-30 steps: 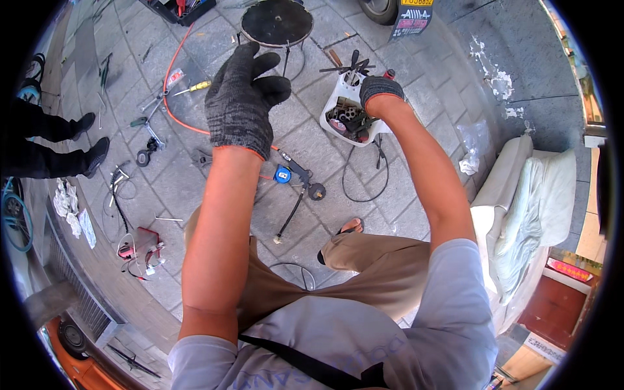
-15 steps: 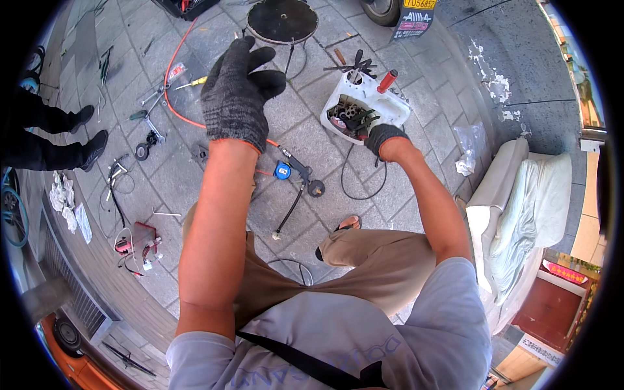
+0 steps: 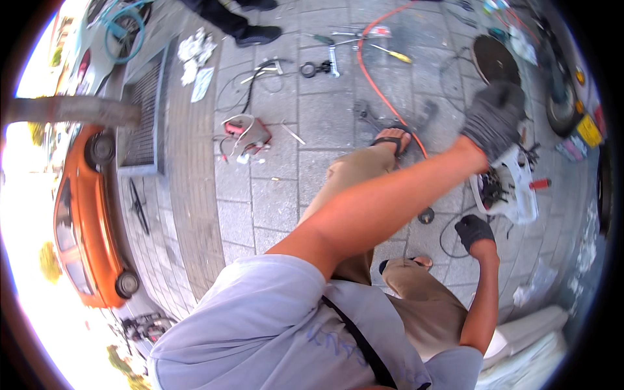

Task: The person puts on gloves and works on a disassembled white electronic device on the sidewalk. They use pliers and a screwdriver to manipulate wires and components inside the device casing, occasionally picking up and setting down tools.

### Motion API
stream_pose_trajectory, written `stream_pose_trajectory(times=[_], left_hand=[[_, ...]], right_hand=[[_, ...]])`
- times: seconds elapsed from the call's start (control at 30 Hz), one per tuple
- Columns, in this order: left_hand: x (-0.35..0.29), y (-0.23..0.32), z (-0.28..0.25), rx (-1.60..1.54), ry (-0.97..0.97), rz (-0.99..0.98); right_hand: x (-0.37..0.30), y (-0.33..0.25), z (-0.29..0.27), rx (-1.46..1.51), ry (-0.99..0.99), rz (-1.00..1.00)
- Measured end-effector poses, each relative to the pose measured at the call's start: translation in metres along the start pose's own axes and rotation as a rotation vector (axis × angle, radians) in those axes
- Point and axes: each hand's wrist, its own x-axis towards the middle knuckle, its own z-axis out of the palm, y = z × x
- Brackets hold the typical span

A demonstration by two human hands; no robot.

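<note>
My left hand [image 3: 494, 120], in a grey knit glove, reaches across to the right, above the far left edge of a white cut-open plastic container [image 3: 528, 201]. Its fingers are smeared by motion and point away from me, so their grip does not show. Dark metal parts [image 3: 494, 188] lie inside the container, and a red handle [image 3: 539, 184] sticks out at its right side. Just on the near side of it, my right hand [image 3: 474, 234] is gloved and closed. What it holds, if anything, is hidden. A thin black cable [image 3: 443, 242] loops beside that hand.
An orange hose [image 3: 374, 84] crosses the paving, near a yellow-handled screwdriver [image 3: 400, 57] and a wrench [image 3: 334, 62]. A red device with wires [image 3: 250, 133] lies left of my foot. Another person's shoe [image 3: 259, 36] is at the top. A round dark disc [image 3: 495, 60] lies beyond my left hand.
The view has swung left, bringing an orange car into fuller sight. My left arm now stretches across to the right, over the container. My right hand has come out of the container toward me.
</note>
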Motion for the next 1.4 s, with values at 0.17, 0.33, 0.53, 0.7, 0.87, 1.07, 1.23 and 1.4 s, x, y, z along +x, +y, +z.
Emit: stream_pose_trajectory(times=[0.17,0.33,0.53,0.7,0.87,1.07,1.23,1.4], left_hand=[[-0.01,-0.004,0.022,0.326,0.117,0.297],[-0.019,0.006,0.023,0.492,-0.016,0.23],[-0.033,0.032,0.011,0.823,-0.252,0.236],[-0.008,0.05,-0.017,0.85,-0.048,0.438],[0.024,0.065,-0.089,0.476,0.335,0.386],[0.038,0.027,-0.277,-0.09,0.387,-0.071],[-0.045,-0.096,-0.446,0.859,0.718,-0.518],[-0.13,-0.2,-0.547,0.542,1.157,-0.646]], right_hand=[[0.005,-0.011,0.023,-0.017,0.008,-0.092],[0.012,-0.019,0.07,-0.108,-0.118,-0.239],[0.003,-0.046,0.107,-0.023,-0.421,-0.266],[-0.002,-0.062,0.102,-0.249,-0.148,-0.723],[-0.02,-0.04,0.047,-0.204,-0.064,-0.263],[-0.046,0.0,-0.01,0.19,0.136,0.133],[-0.038,0.021,0.009,0.237,0.263,0.074],[-0.012,0.037,0.031,0.378,0.085,0.361]])
